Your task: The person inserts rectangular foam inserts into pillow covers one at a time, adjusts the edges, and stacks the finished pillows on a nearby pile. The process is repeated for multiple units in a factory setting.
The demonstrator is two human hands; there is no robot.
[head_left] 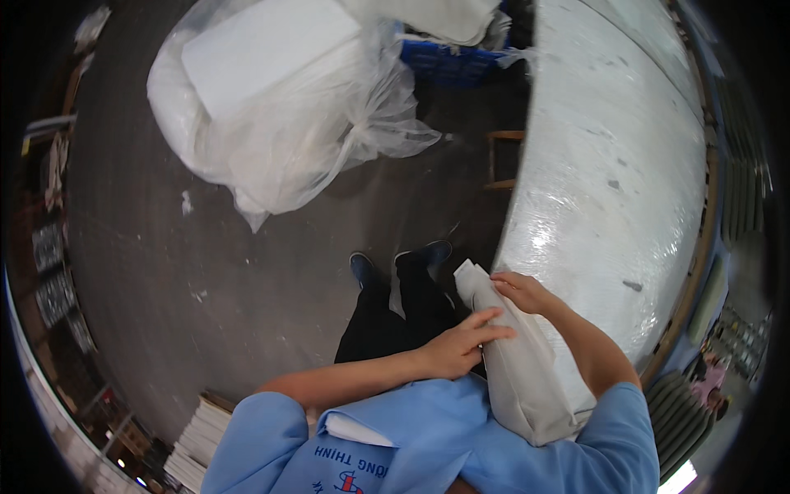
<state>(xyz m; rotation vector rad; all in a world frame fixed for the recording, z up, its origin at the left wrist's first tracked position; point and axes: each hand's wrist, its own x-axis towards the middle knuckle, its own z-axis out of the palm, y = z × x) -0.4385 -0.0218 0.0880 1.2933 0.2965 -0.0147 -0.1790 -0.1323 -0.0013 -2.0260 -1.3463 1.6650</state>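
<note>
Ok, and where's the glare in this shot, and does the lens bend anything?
Head view: glare on the shiny white worktop, just beyond the right hand; head view: the worktop's right edge bows outward, and the corners fall to black; head view: a small washed-out patch at lower right.

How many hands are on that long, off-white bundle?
2. The left hand lies with fingers spread over the left side of the off-white bundle; the right hand is at its far end, on the right. The bundle's underside is hidden.
</note>
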